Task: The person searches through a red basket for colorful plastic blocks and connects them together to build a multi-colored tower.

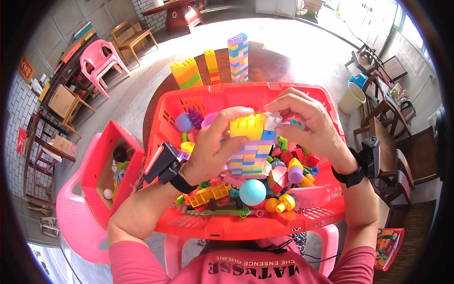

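Note:
A tower of pastel toy building bricks (250, 156) in lilac, blue, yellow and pink stands upright over the toys in the red plastic basket (246, 232). On its top left sits a larger yellow brick (247, 128). My left hand (215, 144) is closed around the tower's upper left side, with fingers and thumb on the yellow brick. My right hand (307, 118) pinches a whitish brick (272, 120) at the top right corner, beside the yellow one. Whether that brick is fully seated cannot be made out. The tower's base is partly hidden among the toys.
Loose toys fill the basket, including a light blue ball (252, 192) and a yellow toy truck (208, 195). Behind it, a round brown table (163, 97) bears three brick stacks, one a tall pastel tower (238, 57). A pink chair (71, 217) at left holds a red box (94, 177).

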Available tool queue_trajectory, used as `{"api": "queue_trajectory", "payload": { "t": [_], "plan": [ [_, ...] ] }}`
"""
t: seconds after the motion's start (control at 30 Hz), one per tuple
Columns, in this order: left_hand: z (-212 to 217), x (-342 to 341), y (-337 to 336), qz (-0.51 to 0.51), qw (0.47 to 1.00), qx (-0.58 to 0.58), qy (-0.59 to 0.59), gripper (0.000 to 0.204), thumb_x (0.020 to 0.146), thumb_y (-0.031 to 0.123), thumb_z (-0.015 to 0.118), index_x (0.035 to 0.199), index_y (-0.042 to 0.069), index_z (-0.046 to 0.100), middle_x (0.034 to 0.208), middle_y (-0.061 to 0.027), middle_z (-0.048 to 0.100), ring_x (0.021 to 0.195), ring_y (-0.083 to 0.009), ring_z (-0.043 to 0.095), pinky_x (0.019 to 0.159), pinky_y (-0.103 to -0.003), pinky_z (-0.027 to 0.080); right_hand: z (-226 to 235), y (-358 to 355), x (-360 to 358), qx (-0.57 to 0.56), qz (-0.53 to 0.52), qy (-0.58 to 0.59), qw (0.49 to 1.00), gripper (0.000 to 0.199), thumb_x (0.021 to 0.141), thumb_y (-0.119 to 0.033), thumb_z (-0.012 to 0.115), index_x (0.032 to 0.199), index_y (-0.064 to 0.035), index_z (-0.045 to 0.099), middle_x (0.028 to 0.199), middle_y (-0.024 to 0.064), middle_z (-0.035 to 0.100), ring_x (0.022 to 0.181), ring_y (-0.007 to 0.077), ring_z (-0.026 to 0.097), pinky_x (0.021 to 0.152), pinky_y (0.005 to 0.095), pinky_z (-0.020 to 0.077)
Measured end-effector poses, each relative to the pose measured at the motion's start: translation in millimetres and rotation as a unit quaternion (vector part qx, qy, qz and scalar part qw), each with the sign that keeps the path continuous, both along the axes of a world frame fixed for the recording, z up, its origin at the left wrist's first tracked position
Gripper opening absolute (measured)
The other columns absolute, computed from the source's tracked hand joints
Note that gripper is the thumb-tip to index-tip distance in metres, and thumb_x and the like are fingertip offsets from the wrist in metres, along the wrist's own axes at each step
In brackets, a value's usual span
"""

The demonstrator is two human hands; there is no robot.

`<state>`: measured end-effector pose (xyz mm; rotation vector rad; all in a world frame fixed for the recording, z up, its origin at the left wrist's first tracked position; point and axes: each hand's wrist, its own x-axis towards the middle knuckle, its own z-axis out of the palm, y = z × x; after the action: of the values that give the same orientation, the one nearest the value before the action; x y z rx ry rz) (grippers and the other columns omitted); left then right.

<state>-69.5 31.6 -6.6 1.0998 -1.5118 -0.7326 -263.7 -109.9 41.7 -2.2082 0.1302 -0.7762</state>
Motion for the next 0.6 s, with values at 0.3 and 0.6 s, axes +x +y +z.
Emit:
{"api": "queue_trajectory", "payload": {
  "t": [0.3,0.6],
  "plan": [
    [-10,-14,-3,0.079,0.996,-0.04,-0.013,0.051,0.082,0.004,0.072,0.126,0.009,0.046,0.117,-0.0116,0.06,0.104,-0.0213,0.064,0.084,-0.034,0.052,4,11,1,-0.098,-0.035,0.028,0.994,0.029,0.075,-0.003,0.073,0.102,-0.0004,0.062,0.091,0.0097,0.065,0.085,0.0216,0.066,0.073,0.0307,0.0519],
    [-25,-17,1,0.07,0.997,-0.01,-0.034,0.051,0.081,0.002,0.071,0.125,0.009,0.046,0.114,-0.014,0.061,0.105,-0.026,0.063,0.086,-0.036,0.051,5,20,1,-0.182,-0.027,0.137,0.973,0.028,0.074,-0.008,0.073,0.097,-0.0027,0.058,0.087,0.0129,0.064,0.081,0.0284,0.067,0.071,0.0345,0.0522]
  ]
}}
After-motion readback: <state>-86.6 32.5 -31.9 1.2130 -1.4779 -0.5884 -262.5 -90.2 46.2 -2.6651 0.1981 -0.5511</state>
